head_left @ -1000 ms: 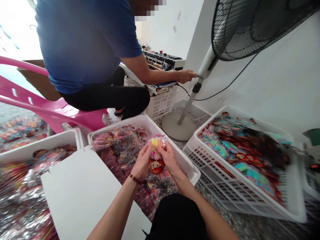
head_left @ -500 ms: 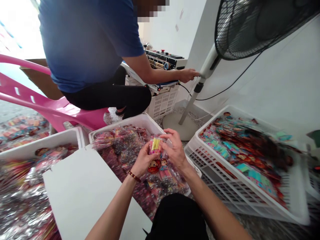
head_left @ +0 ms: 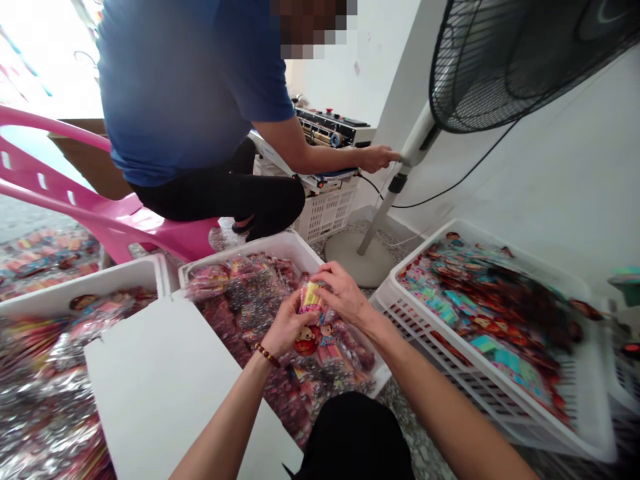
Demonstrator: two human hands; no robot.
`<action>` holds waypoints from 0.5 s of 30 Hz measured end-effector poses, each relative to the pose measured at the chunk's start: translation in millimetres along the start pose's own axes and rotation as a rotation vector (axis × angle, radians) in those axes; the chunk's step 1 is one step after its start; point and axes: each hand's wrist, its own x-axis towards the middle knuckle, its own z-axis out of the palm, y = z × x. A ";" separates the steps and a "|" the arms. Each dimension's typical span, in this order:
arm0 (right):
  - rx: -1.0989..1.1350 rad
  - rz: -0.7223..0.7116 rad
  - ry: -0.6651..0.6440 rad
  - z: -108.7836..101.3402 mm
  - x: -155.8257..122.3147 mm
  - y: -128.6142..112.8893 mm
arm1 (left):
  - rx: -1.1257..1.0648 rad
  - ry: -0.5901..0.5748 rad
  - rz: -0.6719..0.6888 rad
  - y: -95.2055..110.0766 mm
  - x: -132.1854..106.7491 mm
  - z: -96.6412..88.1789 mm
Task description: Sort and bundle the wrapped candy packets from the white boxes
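Note:
Over a white bin (head_left: 240, 248) full of shiny wrapped packets, I hold a small clear-wrapped packet (head_left: 311, 297) with yellow and pink contents. My left hand (head_left: 286, 327), wearing a beaded bracelet (head_left: 267, 354), grips its left and lower edge, thumb in front. Fingers of my right hand (head_left: 341, 292) are bent round its upper right edge; some of their tips are hidden. Just below the packet, other wrapped packets with red-haired cartoon figures (head_left: 305, 340) show in the bin.
A white board (head_left: 170, 380) lies at left, beside another bin of packets (head_left: 150, 270). Right stands a white crate (head_left: 475, 363) of printed packets. Ahead, a person in blue (head_left: 195, 93) sits on a pink chair (head_left: 165, 237), one hand on the fan's pole (head_left: 407, 157), near a machine (head_left: 335, 130).
My right hand has come down and its fingers have closed in on the packet, which has tilted slightly. The view has shifted a little; the seated person's hand stays at the fan.

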 end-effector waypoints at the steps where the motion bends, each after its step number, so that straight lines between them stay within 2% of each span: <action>1: -0.004 -0.001 -0.020 -0.6 1.6 0.4 | -0.005 0.002 -0.008 -1.8 0.1 -0.6; 8: -0.003 -0.067 -0.164 -7.6 8.4 9.8 | -0.051 -0.004 -0.076 -8.8 0.7 -0.9; 10: 0.029 -0.060 -0.133 -9.5 6.5 12.2 | -0.089 0.010 -0.088 -5.3 0.7 0.7; 15: 0.212 0.063 -0.011 -9.8 -1.7 15.8 | -0.184 0.083 -0.138 4.7 -1.7 1.0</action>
